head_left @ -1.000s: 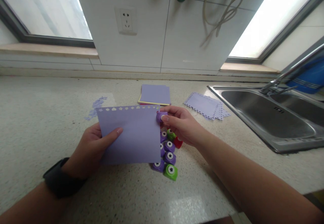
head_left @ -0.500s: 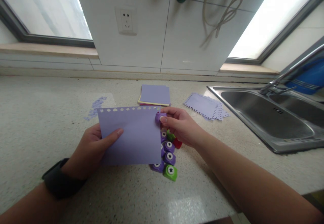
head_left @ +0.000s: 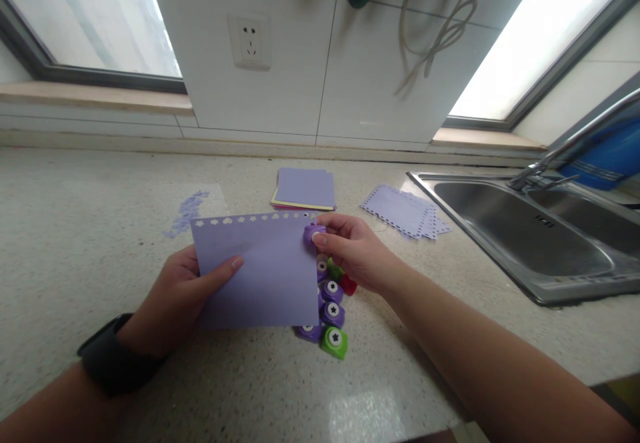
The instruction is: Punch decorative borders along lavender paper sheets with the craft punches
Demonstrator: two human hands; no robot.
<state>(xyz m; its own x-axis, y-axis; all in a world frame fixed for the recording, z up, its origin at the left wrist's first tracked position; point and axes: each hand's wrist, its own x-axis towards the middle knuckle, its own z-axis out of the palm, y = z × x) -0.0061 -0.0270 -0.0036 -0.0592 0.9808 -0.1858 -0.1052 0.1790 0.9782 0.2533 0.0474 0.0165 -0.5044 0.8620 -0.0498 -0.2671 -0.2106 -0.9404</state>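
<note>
The left hand grips a lilac paper sheet above the worktop's front middle. The right hand pinches a purple punch, apparently clamped on the sheet's upper right corner; more punches lie beneath.

The speckled stone desk runs back to a tiled wall. Near the far edge at the middle lies a small stack of lilac paper squares with yellow and pink sheets showing at its bottom. To the right of it, beside the sunken steel sink, lie lilac sheets with punched borders. Toward the left, lilac paper scraps are scattered. Near the front at the middle sits a cluster of purple, green and red craft punches, touching one another.
</note>
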